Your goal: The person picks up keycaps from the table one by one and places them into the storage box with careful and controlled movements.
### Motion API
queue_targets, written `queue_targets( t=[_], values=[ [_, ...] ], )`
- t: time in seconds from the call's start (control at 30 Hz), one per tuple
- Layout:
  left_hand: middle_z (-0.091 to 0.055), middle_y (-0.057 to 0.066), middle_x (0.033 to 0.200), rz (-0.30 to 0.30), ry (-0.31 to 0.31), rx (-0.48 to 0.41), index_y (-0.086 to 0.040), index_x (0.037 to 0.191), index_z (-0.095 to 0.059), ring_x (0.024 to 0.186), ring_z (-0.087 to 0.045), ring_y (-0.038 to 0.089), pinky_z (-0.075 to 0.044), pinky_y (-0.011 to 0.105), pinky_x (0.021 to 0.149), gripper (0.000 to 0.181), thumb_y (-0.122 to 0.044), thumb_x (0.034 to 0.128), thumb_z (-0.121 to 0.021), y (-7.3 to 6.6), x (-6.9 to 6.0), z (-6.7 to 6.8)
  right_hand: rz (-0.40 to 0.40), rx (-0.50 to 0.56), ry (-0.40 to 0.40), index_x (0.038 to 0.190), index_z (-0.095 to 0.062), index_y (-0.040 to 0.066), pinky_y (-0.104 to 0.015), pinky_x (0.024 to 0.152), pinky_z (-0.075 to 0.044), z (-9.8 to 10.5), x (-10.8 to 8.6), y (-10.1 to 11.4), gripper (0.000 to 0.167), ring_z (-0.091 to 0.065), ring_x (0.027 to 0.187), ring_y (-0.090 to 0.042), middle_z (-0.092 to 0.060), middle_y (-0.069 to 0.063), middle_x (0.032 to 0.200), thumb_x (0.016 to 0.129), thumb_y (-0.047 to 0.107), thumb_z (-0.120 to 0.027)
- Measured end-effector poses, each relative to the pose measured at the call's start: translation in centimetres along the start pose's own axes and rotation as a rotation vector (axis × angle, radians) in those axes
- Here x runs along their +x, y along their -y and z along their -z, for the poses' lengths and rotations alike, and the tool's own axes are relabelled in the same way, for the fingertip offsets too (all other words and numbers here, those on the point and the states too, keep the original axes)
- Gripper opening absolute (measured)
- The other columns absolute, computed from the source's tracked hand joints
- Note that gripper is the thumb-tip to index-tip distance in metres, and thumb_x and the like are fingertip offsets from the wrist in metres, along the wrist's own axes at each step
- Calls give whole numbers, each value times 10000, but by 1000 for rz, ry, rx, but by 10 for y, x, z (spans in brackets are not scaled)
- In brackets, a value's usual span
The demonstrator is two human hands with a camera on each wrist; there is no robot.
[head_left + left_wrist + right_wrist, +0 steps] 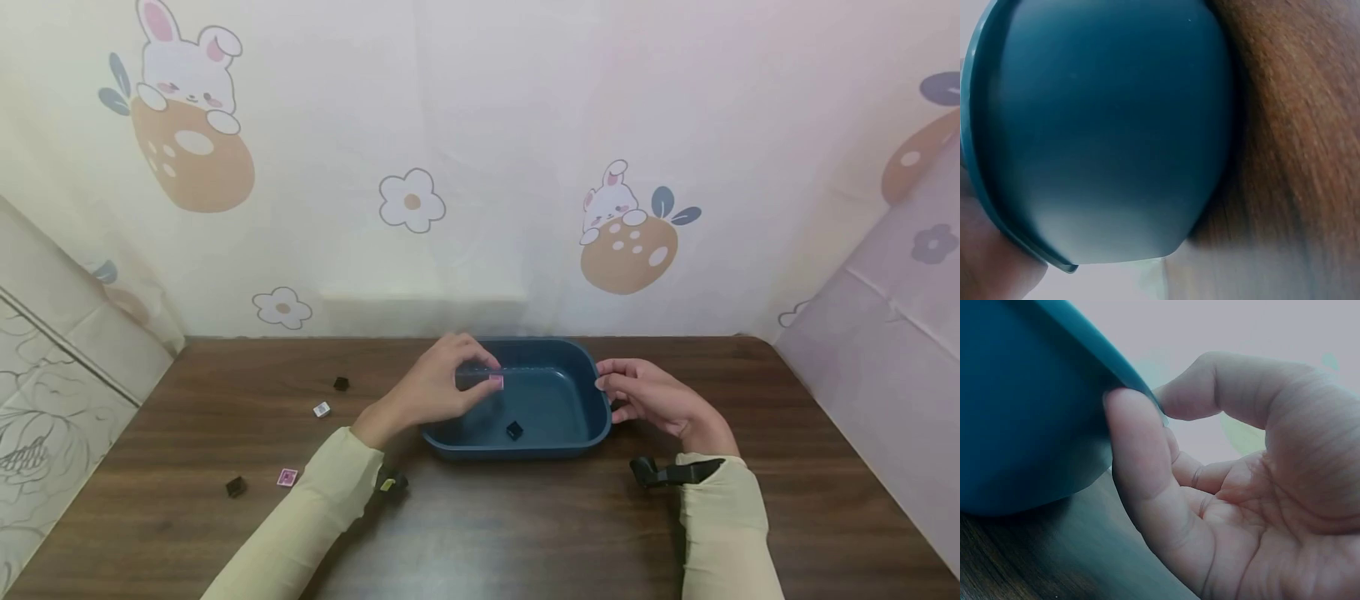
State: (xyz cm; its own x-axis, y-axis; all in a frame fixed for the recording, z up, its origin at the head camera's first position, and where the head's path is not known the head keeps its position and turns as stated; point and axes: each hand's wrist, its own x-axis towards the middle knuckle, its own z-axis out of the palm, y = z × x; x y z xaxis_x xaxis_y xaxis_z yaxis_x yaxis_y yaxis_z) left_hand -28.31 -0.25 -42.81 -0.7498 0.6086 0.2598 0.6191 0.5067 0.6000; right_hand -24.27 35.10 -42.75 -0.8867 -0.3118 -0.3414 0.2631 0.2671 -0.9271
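Note:
A blue rectangular basin (525, 450) stands on the table, with a small black square piece (513, 430) lying inside. Over the basin's left part, my left hand (427, 387) pinches a small pink-and-white square piece (497, 382) between thumb and index fingertips. My right hand (648, 396) grips the basin's right rim. In the right wrist view, the thumb and index finger of that hand (1210, 469) pinch the rim from both sides. The left wrist view is filled mostly by the basin's outer wall (1110, 137), and the pinched piece is hidden there.
Left of the basin lie a black piece (341, 383), a white piece (322, 409), a pink piece (287, 477) and another dark piece (236, 487). A patterned curtain (495, 167) hangs behind the wooden table (525, 533).

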Motion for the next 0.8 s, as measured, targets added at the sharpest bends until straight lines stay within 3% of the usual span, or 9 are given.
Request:
queue_targets(
  t=[0.5, 0.8],
  values=[
    [-694, -4, 1210, -6, -33, 3, -174, 1179, -748, 1199, -586, 189, -550, 454, 1054, 248, -301, 966, -767, 1, -2, 1, -7, -4, 4, 1326, -486, -44, -262, 753, -645, 3, 1, 2, 322, -649, 755, -69, -620, 28, 903, 1069, 141, -539],
    [-695, 2, 1224, 34, -33, 11, -168, 1185, -747, 1214, -583, 206, -538, 472, 1068, 255, -307, 971, -755, 2, -6, 5, 22, -6, 24, 1309, -489, -40, -268, 762, -647, 3, 0, 0, 296, -648, 765, -62, -623, 44, 887, 1067, 126, -527]
  ],
)
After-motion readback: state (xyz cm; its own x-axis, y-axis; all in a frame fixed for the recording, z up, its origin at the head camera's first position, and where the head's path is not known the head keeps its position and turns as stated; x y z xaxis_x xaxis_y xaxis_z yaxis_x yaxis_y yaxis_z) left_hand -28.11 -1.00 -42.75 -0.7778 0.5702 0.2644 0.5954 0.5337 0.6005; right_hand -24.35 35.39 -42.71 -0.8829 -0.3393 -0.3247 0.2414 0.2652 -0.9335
